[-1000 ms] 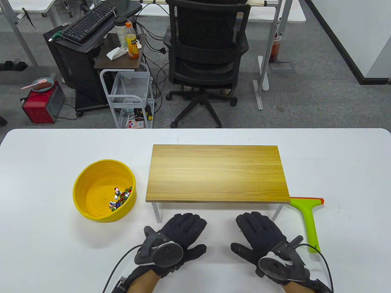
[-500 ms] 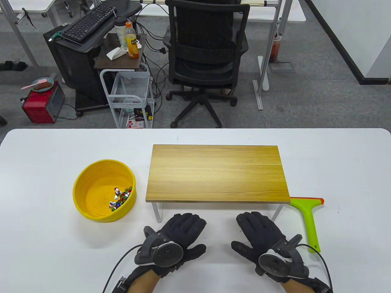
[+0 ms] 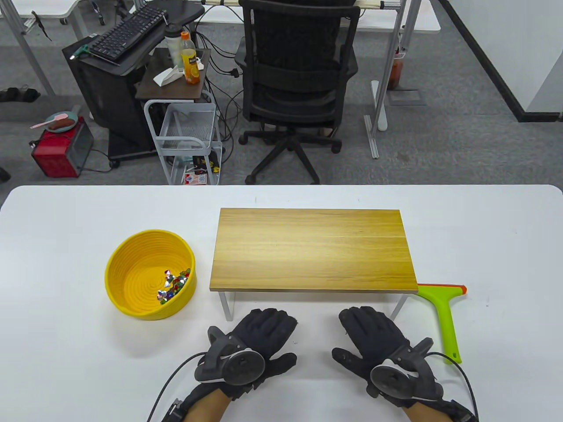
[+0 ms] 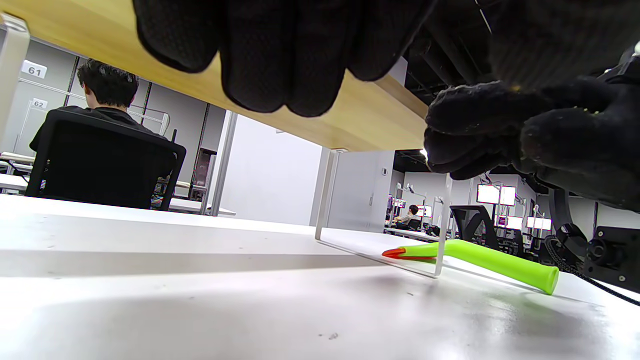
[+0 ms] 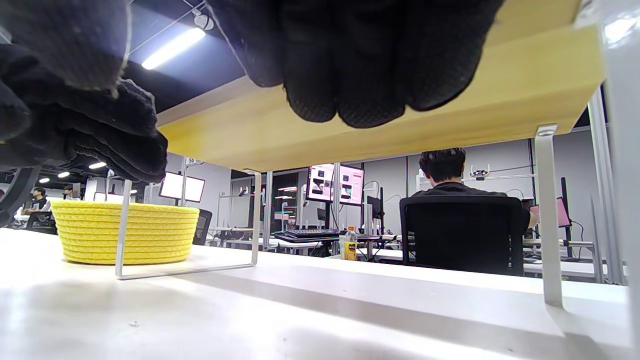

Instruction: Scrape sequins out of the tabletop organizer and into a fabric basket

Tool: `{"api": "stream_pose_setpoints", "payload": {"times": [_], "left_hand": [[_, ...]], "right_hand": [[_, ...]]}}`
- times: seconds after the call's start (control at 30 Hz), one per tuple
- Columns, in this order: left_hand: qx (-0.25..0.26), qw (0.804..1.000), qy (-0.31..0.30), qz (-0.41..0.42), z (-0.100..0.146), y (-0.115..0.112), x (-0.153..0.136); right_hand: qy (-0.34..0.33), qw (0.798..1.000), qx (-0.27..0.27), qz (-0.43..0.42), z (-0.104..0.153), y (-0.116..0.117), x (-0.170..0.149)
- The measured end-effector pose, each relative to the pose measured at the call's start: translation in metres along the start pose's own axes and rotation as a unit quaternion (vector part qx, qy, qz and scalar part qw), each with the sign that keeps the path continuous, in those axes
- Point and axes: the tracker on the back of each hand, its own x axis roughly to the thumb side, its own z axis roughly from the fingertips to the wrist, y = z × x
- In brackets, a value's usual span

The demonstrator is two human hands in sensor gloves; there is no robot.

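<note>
The wooden tabletop organizer stands mid-table on white metal legs, and its top is bare. The yellow fabric basket sits to its left and holds several coloured sequins. It also shows in the right wrist view. The green scraper with an orange edge lies on the table right of the organizer and shows in the left wrist view. My left hand and right hand lie flat and open on the table in front of the organizer, holding nothing.
The white table stretches wide on both sides. Beyond its far edge stand a black office chair, a wire cart and a desk stand with a keyboard.
None of note: both hands stay flat in front of the organizer, the right one shifting only slightly.
</note>
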Motion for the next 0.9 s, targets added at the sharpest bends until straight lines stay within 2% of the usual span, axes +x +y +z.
{"api": "stream_pose_setpoints", "payload": {"times": [0.9], "left_hand": [[-0.014, 1.0, -0.005, -0.005, -0.0003, -0.0064, 0.0033]], "right_hand": [[0.004, 1.0, 0.026, 0.011, 0.0002, 0.004, 0.0029]]}}
